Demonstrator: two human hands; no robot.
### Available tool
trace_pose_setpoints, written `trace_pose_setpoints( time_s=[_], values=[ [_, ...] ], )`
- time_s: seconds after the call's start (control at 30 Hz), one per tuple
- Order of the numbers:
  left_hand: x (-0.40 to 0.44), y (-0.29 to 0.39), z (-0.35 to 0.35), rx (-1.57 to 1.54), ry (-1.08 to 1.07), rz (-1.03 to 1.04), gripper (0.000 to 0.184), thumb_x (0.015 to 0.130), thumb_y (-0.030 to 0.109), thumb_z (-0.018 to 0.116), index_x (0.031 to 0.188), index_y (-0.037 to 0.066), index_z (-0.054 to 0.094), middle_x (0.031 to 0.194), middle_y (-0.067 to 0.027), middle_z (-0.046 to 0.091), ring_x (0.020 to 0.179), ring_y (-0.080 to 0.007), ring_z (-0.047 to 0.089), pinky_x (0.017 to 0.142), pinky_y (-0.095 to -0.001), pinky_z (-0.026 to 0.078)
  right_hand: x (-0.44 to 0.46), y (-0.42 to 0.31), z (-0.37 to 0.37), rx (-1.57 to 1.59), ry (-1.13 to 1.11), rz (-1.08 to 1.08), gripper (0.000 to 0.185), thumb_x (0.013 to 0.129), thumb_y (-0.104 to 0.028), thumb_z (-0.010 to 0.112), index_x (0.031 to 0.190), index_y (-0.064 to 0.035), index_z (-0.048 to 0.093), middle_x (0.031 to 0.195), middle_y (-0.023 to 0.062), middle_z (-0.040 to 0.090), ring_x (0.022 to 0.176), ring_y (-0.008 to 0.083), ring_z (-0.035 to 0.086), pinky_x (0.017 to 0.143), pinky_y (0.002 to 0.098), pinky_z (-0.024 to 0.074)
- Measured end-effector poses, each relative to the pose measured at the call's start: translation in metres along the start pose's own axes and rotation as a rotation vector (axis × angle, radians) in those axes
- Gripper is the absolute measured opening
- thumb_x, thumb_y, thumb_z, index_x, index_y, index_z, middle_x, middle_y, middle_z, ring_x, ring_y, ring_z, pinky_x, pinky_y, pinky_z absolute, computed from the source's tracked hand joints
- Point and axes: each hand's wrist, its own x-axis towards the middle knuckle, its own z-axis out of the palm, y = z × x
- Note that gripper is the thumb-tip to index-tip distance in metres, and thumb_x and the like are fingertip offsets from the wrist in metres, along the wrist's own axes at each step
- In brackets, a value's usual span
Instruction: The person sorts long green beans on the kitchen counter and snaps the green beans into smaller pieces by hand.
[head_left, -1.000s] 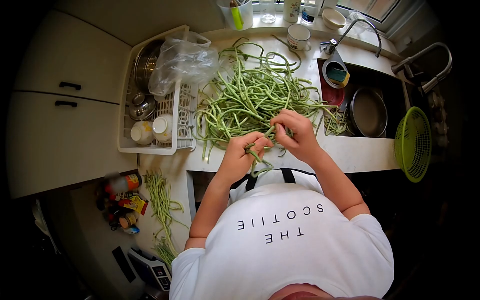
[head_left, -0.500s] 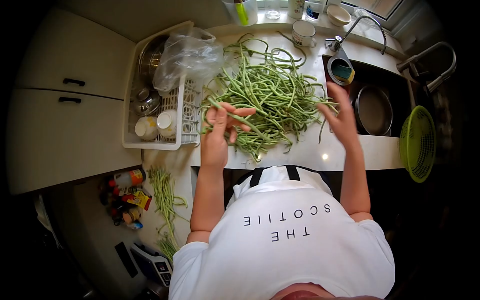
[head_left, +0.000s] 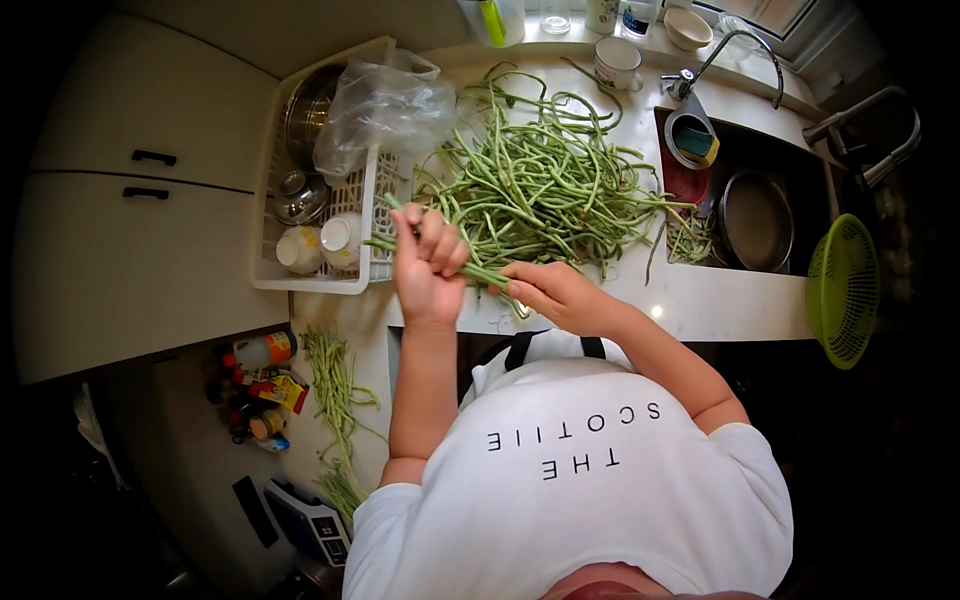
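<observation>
My left hand (head_left: pixel 432 262) is closed around a few long green beans (head_left: pixel 484 273), whose ends stick out on either side of the fist. With thumb and fingers, my right hand (head_left: pixel 560 296) pinches the other end of these beans, a little to the right. Just beyond both hands a large tangled heap of long beans (head_left: pixel 550 185) spreads over the white counter. Bean scraps (head_left: pixel 688 238) lie in the near left corner of the sink.
On the left stands a white dish rack (head_left: pixel 385 215) with bowls, a pot lid and a plastic bag (head_left: pixel 385 110). The sink (head_left: pixel 800 170) holds a metal pan (head_left: pixel 752 220). A green colander (head_left: pixel 843 290) sits at right. More beans (head_left: pixel 335 385) lie beside a scale (head_left: pixel 312 525).
My right hand has come from the sink's edge, where it was open, to the left hand and now grips the beans. My left hand has closed more tightly around them.
</observation>
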Motion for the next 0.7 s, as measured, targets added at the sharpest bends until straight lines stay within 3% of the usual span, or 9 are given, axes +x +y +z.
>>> trace_pose_setpoints(
  time_s=[0.03,0.1,0.13,0.23,0.37,0.5,0.57,0.63,0.7],
  values=[
    [-0.001,0.008,-0.007,-0.018,0.001,0.029,0.03,0.106,0.038,0.035,0.092,0.015,0.047,0.062,0.0051,0.027,0.049,-0.006,0.021,0.045,-0.0218,0.021,-0.003,0.006,0.0,-0.002,-0.002,0.009,0.026,0.101,-0.027,0.048,0.107,-0.0061,0.063,0.071,0.0128,0.062,0.065,0.0287,0.062,0.06,0.0408,0.0457],
    [-0.006,0.024,-0.014,-0.034,0.097,0.077,0.03,0.106,0.039,0.037,0.092,0.015,0.048,0.06,0.0059,0.025,0.048,-0.006,0.017,0.043,-0.0224,0.018,-0.012,0.018,-0.005,-0.32,-0.004,-0.03,0.025,0.101,-0.029,0.05,0.103,-0.0085,0.062,0.075,0.0135,0.064,0.066,0.0335,0.061,0.061,0.042,0.0463],
    [-0.008,0.036,-0.023,-0.044,0.07,0.111,0.03,0.105,0.038,0.039,0.091,0.014,0.049,0.06,0.0056,0.025,0.048,-0.006,0.017,0.043,-0.0224,0.018,-0.018,0.025,-0.006,-0.402,0.067,-0.087,0.024,0.099,-0.032,0.052,0.094,-0.0098,0.06,0.073,0.0127,0.064,0.067,0.0363,0.06,0.06,0.0444,0.0462],
    [-0.02,0.073,-0.03,0.031,0.147,0.249,0.028,0.105,0.036,0.041,0.092,0.013,0.05,0.06,0.0052,0.025,0.048,-0.0062,0.017,0.043,-0.0227,0.017,-0.038,0.05,-0.019,-0.625,0.094,-0.024,0.025,0.098,-0.032,0.053,0.091,-0.0094,0.058,0.072,0.0128,0.063,0.069,0.0361,0.061,0.06,0.0455,0.0461],
    [-0.041,0.111,-0.02,0.054,0.084,0.293,0.027,0.105,0.032,0.044,0.092,0.011,0.052,0.06,0.0048,0.025,0.047,-0.0061,0.018,0.043,-0.0232,0.017,-0.061,0.085,-0.037,-0.72,0.156,0.074,0.025,0.097,-0.033,0.055,0.09,-0.0088,0.056,0.073,0.0126,0.063,0.069,0.0357,0.061,0.061,0.0456,0.0467],
    [-0.053,0.119,-0.009,0.133,0.175,0.266,0.028,0.106,0.03,0.044,0.09,0.008,0.053,0.058,0.0044,0.025,0.045,-0.0059,0.017,0.042,-0.0229,0.017,-0.059,0.104,-0.048,-0.89,0.189,0.095,0.014,0.094,-0.023,0.059,0.091,-0.0087,0.06,0.083,0.0105,0.062,0.076,0.0332,0.062,0.063,0.0442,0.0485],
    [-0.053,0.124,-0.019,0.173,-0.003,0.194,0.028,0.106,0.027,0.042,0.09,0.007,0.052,0.059,0.0031,0.026,0.045,-0.0066,0.018,0.042,-0.0238,0.018,-0.046,0.1,-0.047,-0.852,0.278,0.047,0.01,0.091,-0.019,0.062,0.094,-0.0096,0.063,0.086,0.0087,0.06,0.078,0.0319,0.063,0.064,0.0432,0.0496],
    [-0.05,0.117,-0.021,0.224,-0.031,0.176,0.029,0.107,0.028,0.041,0.09,0.007,0.052,0.059,0.0031,0.027,0.045,-0.0066,0.018,0.042,-0.0237,0.018,-0.028,0.096,-0.044,-0.762,0.449,0.047,0.013,0.09,-0.02,0.064,0.098,-0.0106,0.064,0.086,0.0074,0.06,0.078,0.0307,0.063,0.064,0.0423,0.0498],
    [-0.047,0.108,-0.021,0.275,-0.06,0.159,0.03,0.107,0.029,0.04,0.09,0.008,0.052,0.059,0.0031,0.027,0.045,-0.0066,0.018,0.042,-0.0235,0.018,-0.008,0.093,-0.038,-0.773,0.467,0.07,0.014,0.089,-0.02,0.065,0.098,-0.0108,0.064,0.086,0.0072,0.06,0.078,0.0307,0.063,0.064,0.0419,0.0497]
  ],
)
